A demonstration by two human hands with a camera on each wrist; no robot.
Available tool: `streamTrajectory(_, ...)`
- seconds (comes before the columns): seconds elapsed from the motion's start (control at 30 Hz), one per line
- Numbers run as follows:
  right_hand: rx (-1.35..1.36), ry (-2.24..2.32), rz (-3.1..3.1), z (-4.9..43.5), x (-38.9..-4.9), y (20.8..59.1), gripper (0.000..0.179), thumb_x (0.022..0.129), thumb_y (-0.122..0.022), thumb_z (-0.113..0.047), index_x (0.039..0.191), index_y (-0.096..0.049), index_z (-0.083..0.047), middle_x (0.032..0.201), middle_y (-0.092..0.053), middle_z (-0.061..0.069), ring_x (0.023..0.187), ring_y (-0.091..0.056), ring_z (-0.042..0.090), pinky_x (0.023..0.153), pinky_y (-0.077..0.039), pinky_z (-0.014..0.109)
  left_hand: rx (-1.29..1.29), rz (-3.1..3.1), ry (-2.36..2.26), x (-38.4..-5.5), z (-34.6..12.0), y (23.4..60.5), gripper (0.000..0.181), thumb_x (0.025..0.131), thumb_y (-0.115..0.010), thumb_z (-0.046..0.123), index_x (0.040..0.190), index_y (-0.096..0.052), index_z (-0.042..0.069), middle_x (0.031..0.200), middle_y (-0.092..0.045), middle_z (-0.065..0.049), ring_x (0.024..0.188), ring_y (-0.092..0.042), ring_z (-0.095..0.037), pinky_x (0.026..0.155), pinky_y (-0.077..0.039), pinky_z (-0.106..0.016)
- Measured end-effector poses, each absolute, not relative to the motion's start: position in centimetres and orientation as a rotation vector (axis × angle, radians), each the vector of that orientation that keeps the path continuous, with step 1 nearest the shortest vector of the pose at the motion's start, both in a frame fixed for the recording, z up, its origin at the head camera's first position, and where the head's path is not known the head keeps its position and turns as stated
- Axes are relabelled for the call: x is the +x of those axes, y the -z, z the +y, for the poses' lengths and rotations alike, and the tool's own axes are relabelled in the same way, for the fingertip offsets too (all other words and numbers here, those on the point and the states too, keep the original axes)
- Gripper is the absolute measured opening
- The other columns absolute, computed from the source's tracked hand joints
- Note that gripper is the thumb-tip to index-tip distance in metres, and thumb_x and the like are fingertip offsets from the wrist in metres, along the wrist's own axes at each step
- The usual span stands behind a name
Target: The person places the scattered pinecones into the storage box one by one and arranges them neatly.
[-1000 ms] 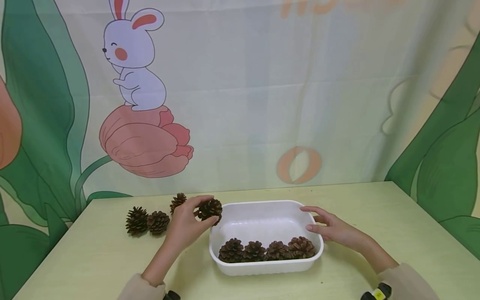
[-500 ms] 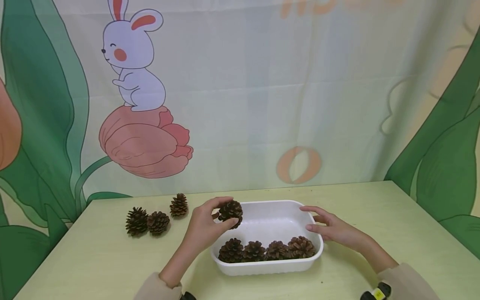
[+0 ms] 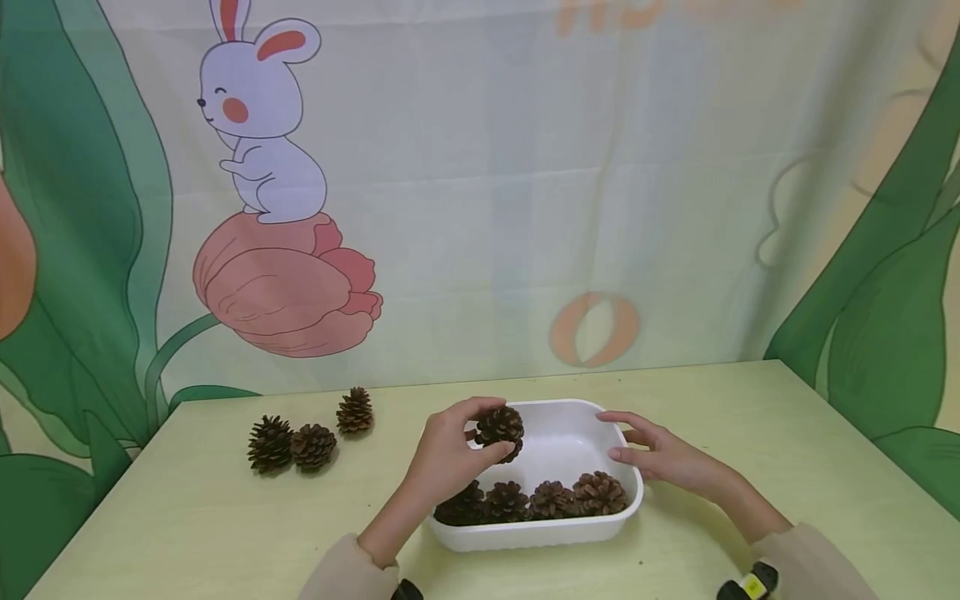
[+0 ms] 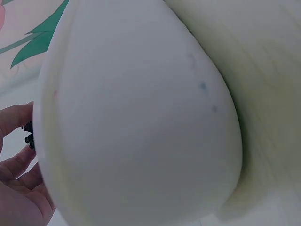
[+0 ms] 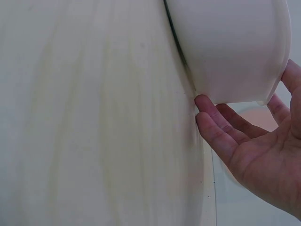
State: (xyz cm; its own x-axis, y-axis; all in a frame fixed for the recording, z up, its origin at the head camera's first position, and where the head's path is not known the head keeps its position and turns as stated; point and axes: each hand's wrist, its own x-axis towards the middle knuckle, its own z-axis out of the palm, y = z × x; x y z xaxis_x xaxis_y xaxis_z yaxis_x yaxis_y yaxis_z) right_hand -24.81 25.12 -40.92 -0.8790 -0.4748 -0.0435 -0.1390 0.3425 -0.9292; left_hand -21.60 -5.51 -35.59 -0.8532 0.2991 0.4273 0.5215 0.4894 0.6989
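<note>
My left hand [image 3: 447, 454] pinches a brown pine cone [image 3: 500, 429] between thumb and fingers, over the left part of a white plastic tray [image 3: 540, 533]. In the left wrist view the tray's outer wall [image 4: 141, 113] hides most of that pine cone [image 4: 29, 135] and part of the hand [image 4: 23, 188]. A row of several pine cones [image 3: 553, 500] lies along the tray's near side; the leftmost is partly behind my left wrist. My right hand [image 3: 663, 450] holds the tray's right end, thumb over the rim. In the right wrist view its fingers [image 5: 218, 134] lie at the outer wall.
Three more pine cones stand on the pale yellow table [image 3: 187, 517] at the left: one dark and spiky [image 3: 270, 444], one round beside it [image 3: 313, 447], one upright farther back [image 3: 355, 412]. Behind the table hangs a printed cloth [image 3: 465, 208] with a rabbit and flowers.
My left hand has carried the pine cone rightward, from the tray's left edge to above its inside. The right hand and the tray have kept their places.
</note>
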Motion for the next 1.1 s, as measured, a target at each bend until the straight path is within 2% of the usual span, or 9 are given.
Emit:
streamTrajectory(0.27, -0.537, 1.543, 2.303, 25.0, -24.8, 40.8, 0.058, 0.093, -0.053, -0.024, 0.142, -0.026, -0.01, 0.132, -0.035, 0.033, 0.105, -0.054, 0.03, 0.08, -0.052, 0.04, -0.758, -2.512, 1.266, -21.9, -3.5, 35.9, 0.043, 0.076, -0.073, 0.016, 0.116, -0.061, 0.008, 0.113, -0.063, -0.004, 0.102, -0.058, -0.02, 0.078, -0.051, -0.035)
streamTrajectory(0.53, -0.537, 1.556, 2.282, 25.0, -24.8, 40.9, 0.058, 0.093, -0.053, -0.024, 0.142, -0.026, -0.011, 0.13, -0.036, 0.032, 0.103, -0.056, 0.028, 0.08, -0.052, 0.039, -0.79, -2.516, 1.261, -22.2, -1.7, 36.5, 0.042, 0.074, -0.074, 0.015, 0.114, -0.062, 0.008, 0.11, -0.065, -0.004, 0.096, -0.06, -0.02, 0.074, -0.05, -0.028)
streamTrajectory(0.77, -0.56, 1.551, 2.291, 25.0, -24.9, 41.1, 0.057, 0.093, -0.052, -0.024, 0.142, -0.026, -0.01, 0.132, -0.033, 0.034, 0.105, -0.054, 0.029, 0.079, -0.052, 0.04, -0.762, -2.539, 1.274, -22.5, -0.2, 37.1, 0.042, 0.072, -0.076, 0.014, 0.112, -0.063, 0.006, 0.107, -0.066, -0.006, 0.097, -0.06, -0.022, 0.084, -0.049, -0.033)
streamTrajectory(1.1, -0.562, 1.542, 2.296, 25.0, -24.8, 41.0, 0.057, 0.094, -0.051, -0.024, 0.142, -0.025, -0.011, 0.133, -0.032, 0.034, 0.106, -0.053, 0.03, 0.079, -0.052, 0.039, -0.682, -2.568, 1.231, -22.8, 1.7, 37.4, 0.041, 0.072, -0.075, 0.01, 0.111, -0.063, 0.009, 0.11, -0.065, -0.006, 0.104, -0.059, -0.022, 0.087, -0.048, -0.032)
